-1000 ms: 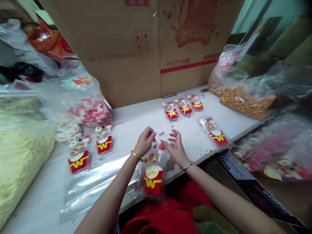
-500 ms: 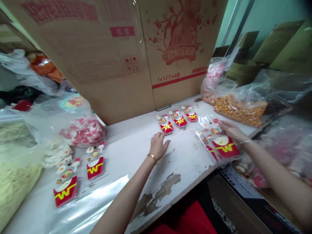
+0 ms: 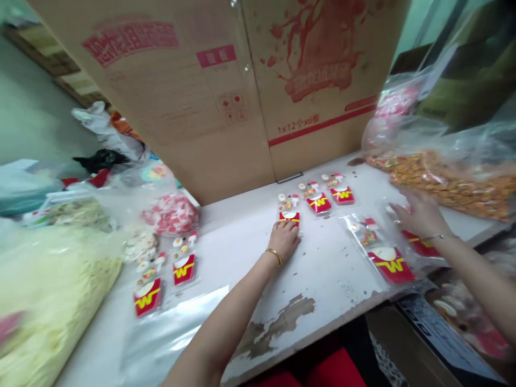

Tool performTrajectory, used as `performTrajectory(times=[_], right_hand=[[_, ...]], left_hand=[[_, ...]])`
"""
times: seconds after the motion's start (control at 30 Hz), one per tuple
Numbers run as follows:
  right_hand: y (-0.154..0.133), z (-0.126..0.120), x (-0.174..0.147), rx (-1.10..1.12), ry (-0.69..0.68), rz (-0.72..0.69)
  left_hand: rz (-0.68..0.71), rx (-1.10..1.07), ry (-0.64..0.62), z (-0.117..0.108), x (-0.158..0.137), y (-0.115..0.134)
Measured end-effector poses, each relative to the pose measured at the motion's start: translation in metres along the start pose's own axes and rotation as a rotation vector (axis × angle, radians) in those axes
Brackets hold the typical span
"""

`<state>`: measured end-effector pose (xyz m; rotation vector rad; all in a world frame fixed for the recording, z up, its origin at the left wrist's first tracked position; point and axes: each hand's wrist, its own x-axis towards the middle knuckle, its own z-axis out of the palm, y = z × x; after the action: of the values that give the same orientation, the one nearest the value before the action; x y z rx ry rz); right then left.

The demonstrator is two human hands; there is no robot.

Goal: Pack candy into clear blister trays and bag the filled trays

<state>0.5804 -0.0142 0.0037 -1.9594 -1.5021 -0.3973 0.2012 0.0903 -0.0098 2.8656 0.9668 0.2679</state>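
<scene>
1. The left hand [image 3: 285,241] lies over a clear packet [image 3: 288,210] holding a red piece [image 3: 289,216] and small charms [image 3: 287,205]; whether it grips, I cannot tell.
2. The right hand [image 3: 419,215] covers another such packet [image 3: 426,248], its grip unclear, beside a third packet [image 3: 381,243].
3. Behind it, a clear bag [image 3: 471,141] holds orange pieces [image 3: 451,183].

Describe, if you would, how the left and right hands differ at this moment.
The left hand partly covers the middle row's leftmost packet; the right hand partly hides a far-right packet. The left wears a gold bracelet, the right a silvery bracelet. Both hands are ungloved.
</scene>
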Motion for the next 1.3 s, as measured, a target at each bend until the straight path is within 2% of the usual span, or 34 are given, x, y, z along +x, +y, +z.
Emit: performTrajectory(times=[0.1,0.23,0.3,0.4,0.47,0.53,0.6,0.63,0.73,0.83,1.03,1.13,1.3], right_hand=[[-0.082,0.007,-0.018,0.178,-0.249,-0.331],[-0.203,0.018,-0.066,0.444,-0.59,-0.743],[-0.247,0.027,-0.09,0.532,-0.69,-0.876],[-0.287,0.044,-0.113,0.565,-0.765,-0.977],[-0.299,0.05,-0.118,0.563,-0.796,-0.996],[-0.305,0.051,-0.119,0.555,-0.817,-0.996],[-0.308,0.048,-0.119,0.524,-0.828,-0.996],[-0.309,0.046,-0.119,0.502,-0.833,-0.996],[-0.312,0.042,-0.121,0.433,-0.852,-0.994],[-0.32,0.037,-0.127,0.382,-0.846,-0.974],[-0.346,0.018,-0.143,0.427,-0.826,-1.004],[-0.352,0.013,-0.148,0.448,-0.85,-1.018],[-0.345,0.018,-0.149,0.414,-0.838,-0.995]], left_hand=[[0.093,-0.084,-0.051,-0.012,-0.061,0.003],[0.171,-0.18,-0.073,-0.024,-0.156,0.022],[0.15,-0.203,-0.061,-0.028,-0.195,0.032],[0.014,-0.259,0.009,-0.035,-0.238,0.037],[-0.251,-0.261,0.121,-0.04,-0.258,0.031],[-0.601,-0.202,0.226,-0.043,-0.274,0.02],[-0.856,-0.129,0.244,-0.041,-0.285,0.008],[-0.918,-0.104,0.224,-0.039,-0.289,0.004],[-0.958,-0.07,0.176,-0.029,-0.296,-0.004],[-0.942,-0.081,0.206,-0.024,-0.297,-0.007],[-0.868,-0.252,0.256,-0.027,-0.307,-0.008],[-0.855,-0.258,0.24,-0.028,-0.311,-0.005],[-0.784,-0.185,0.148,-0.028,-0.312,-0.004]])
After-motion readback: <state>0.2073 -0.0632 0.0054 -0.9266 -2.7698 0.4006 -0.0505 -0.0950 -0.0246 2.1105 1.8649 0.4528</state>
